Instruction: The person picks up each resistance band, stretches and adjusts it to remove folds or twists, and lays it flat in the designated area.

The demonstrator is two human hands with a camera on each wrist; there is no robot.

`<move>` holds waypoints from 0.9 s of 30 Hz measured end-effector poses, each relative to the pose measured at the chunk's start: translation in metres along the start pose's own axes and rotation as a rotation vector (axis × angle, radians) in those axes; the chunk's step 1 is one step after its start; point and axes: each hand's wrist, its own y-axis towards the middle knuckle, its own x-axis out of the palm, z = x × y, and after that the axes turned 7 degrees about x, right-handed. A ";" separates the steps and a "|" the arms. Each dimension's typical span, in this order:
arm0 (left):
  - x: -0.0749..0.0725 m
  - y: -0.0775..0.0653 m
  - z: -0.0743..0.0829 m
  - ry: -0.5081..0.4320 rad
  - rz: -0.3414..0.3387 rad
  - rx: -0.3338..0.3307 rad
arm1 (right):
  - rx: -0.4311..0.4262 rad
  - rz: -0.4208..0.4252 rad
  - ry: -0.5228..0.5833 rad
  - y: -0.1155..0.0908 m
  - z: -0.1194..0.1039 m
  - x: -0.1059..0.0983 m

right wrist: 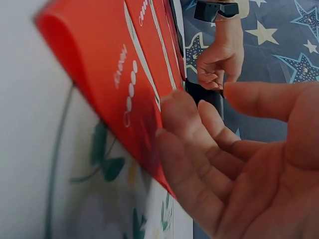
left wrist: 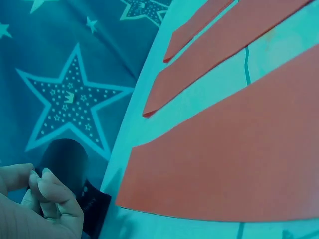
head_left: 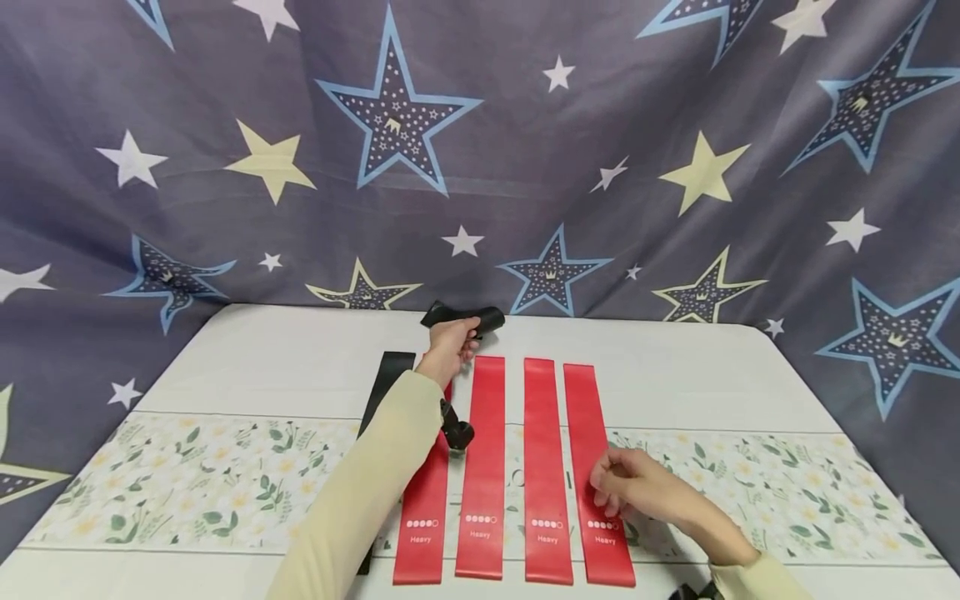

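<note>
My left hand (head_left: 448,343) reaches to the back of the table and pinches a black resistance band (head_left: 491,318). In the left wrist view that band (left wrist: 65,162) curves up beside the fingertips, and small pale print shows on its lower part. Several red resistance bands marked "Heavy" lie flat side by side, among them the rightmost band (head_left: 585,408). Over that band's front half hovers my right hand (head_left: 637,485), its fingers loosely bent with nothing between them. The left sleeve partly covers the leftmost red band (head_left: 420,542) and another black band (head_left: 390,375).
A white table (head_left: 300,342) carries a flowered strip (head_left: 225,483) across its middle. Behind its back edge hangs a dark star-patterned cloth (head_left: 525,158). A small black camera (head_left: 456,429) sits on the left wrist, above the red bands.
</note>
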 end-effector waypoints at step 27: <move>-0.017 -0.024 0.005 0.415 -0.145 0.411 | -0.015 0.313 0.139 0.110 -0.045 0.009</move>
